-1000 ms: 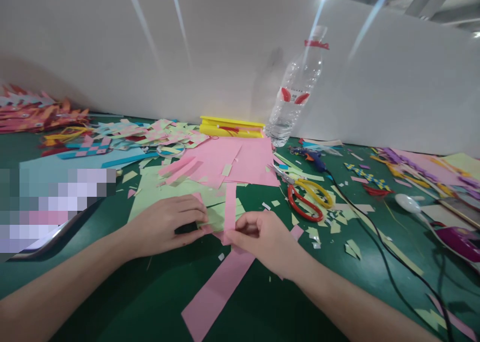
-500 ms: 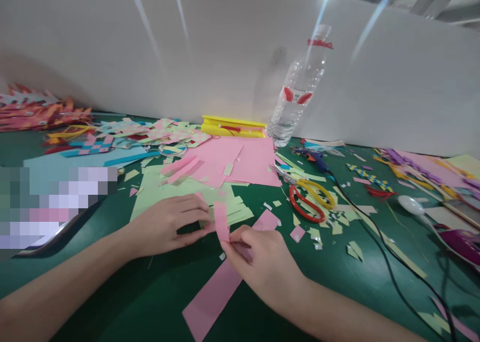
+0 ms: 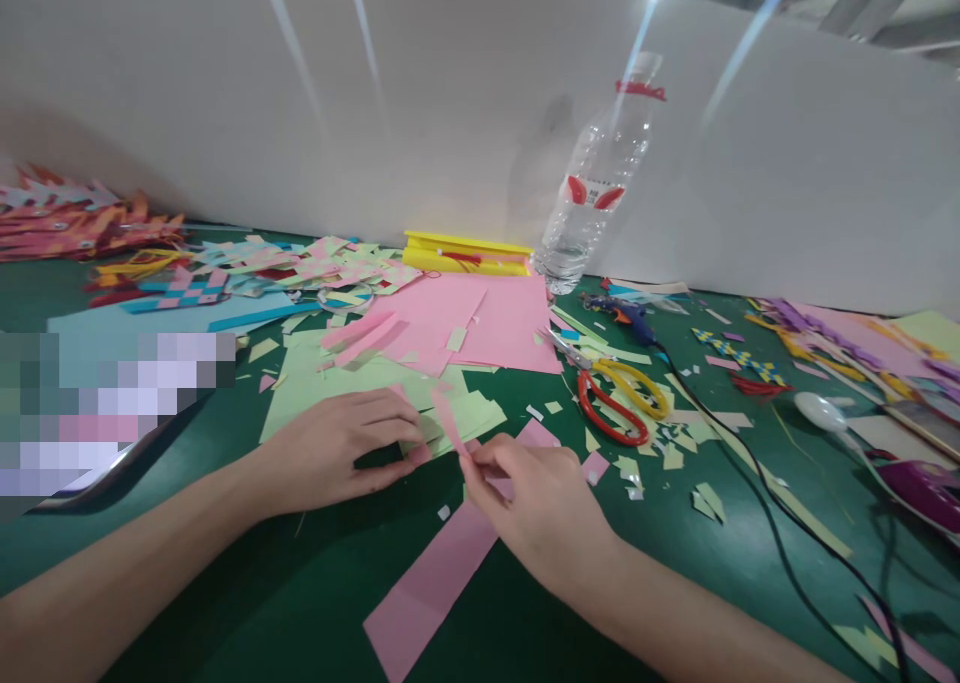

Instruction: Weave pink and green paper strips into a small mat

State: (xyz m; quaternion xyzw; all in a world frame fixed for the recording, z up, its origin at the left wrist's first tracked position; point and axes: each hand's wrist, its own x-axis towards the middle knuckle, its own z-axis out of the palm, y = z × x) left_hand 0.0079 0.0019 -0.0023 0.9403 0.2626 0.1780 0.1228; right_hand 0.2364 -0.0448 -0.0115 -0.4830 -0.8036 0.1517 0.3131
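Observation:
My left hand (image 3: 339, 448) lies on the green table, fingers pressed down on a small bundle of pale green paper strips (image 3: 457, 415). My right hand (image 3: 525, 498) pinches a narrow pink strip (image 3: 448, 423) that rises from between the two hands and leans left over the green strips. A long wide pink strip (image 3: 431, 588) lies on the table under my right hand and runs toward me. Another short pink piece (image 3: 534, 433) shows just beyond my right knuckles.
Red and yellow scissors (image 3: 619, 395) lie to the right, a glue gun (image 3: 628, 313) and its black cord (image 3: 757, 503) beyond them. A clear water bottle (image 3: 596, 188), a yellow box (image 3: 465, 253) and pink sheets (image 3: 480, 323) stand further back. Paper scraps cover the table.
My right hand has bent the upright pink strip down and to the left, and slid slightly toward me. My left hand has stayed in place on the green strips.

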